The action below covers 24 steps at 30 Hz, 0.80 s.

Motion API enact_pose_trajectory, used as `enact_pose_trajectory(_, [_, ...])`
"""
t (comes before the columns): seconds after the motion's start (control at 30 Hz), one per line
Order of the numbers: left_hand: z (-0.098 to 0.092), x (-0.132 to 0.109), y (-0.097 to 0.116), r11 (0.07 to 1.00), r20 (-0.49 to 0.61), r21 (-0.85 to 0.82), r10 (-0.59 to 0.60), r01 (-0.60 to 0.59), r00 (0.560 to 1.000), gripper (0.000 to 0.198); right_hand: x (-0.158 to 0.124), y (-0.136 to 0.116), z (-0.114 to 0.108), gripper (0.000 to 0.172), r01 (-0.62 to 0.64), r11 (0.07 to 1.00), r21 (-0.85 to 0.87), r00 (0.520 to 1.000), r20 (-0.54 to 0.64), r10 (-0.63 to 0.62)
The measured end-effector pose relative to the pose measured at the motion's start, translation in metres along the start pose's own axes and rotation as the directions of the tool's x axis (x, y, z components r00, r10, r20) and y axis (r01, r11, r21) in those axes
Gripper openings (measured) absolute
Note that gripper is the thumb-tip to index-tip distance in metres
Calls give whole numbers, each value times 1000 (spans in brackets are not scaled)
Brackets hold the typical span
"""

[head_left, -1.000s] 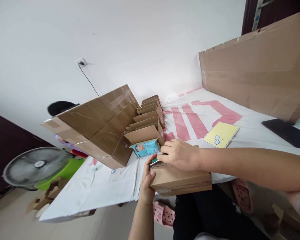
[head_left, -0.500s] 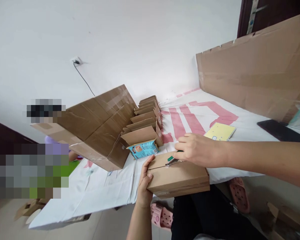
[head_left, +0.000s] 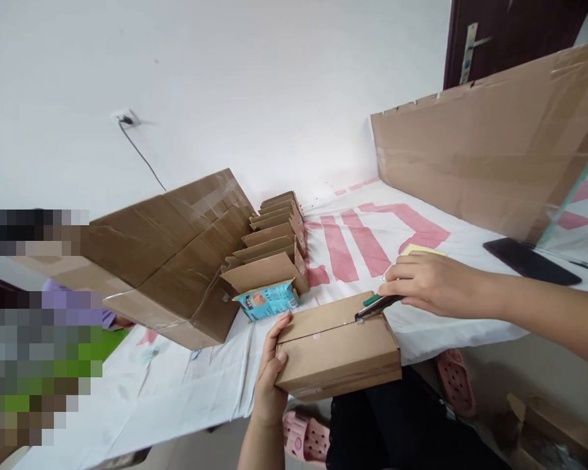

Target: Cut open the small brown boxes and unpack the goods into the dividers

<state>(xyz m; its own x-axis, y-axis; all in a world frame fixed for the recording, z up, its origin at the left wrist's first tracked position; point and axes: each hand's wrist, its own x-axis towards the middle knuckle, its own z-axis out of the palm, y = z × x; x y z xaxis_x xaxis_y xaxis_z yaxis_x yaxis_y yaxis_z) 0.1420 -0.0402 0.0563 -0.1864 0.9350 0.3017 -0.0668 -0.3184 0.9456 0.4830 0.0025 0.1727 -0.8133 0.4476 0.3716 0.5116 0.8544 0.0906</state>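
Observation:
A closed cardboard box (head_left: 340, 360) lies at the table's near edge, with a seam running across its top. My left hand (head_left: 270, 375) grips its left end, thumb on the front side and fingers over the top. In my right hand (head_left: 424, 282) is a box cutter (head_left: 375, 304), dark with a green part. Its tip meets the seam toward the box's right end. Just beyond the box lies a blue printed packet (head_left: 269, 300), leaning against a row of open small cardboard boxes (head_left: 264, 273).
A big taped carton (head_left: 176, 254) stands to the left; another person, blurred, is behind it. At the right are a tall cardboard panel (head_left: 480, 140), a black flat object (head_left: 532, 261) and a yellow card (head_left: 421, 249), partly behind my right hand.
My right hand has drawn the box cutter rightward along the seam, from near the middle to the box's right part. My left hand keeps its hold. The whole view has shifted somewhat.

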Motion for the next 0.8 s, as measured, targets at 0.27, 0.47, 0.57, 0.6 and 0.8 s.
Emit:
enact_pose_trajectory(0.27, [2, 0, 3, 1000, -7, 21, 3, -3, 1000, 45, -55, 29, 41, 31, -370, 892, 260, 928, 143, 343])
enact_pose_trajectory(0.47, [2, 0, 0, 1000, 1, -2, 13, -13, 1000, 39, -84, 25, 94, 35, -520, 827, 215, 836, 328, 440])
enact_pose_trajectory(0.57, [1, 0, -1, 1000, 13, -7, 13, -13, 1000, 36, -87, 22, 110, 36, -520, 834, 183, 825, 362, 434])
enact_pose_trajectory(0.6, [1, 0, -1, 1000, 13, -8, 10, -10, 1000, 36, -86, 23, 112, 35, -510, 845, 161, 829, 354, 433])
enact_pose_trajectory(0.8, [-2, 1, -2, 1000, 16, -16, -20, 21, 1000, 37, -41, 24, 88, 25, -393, 907, 155, 919, 25, 394])
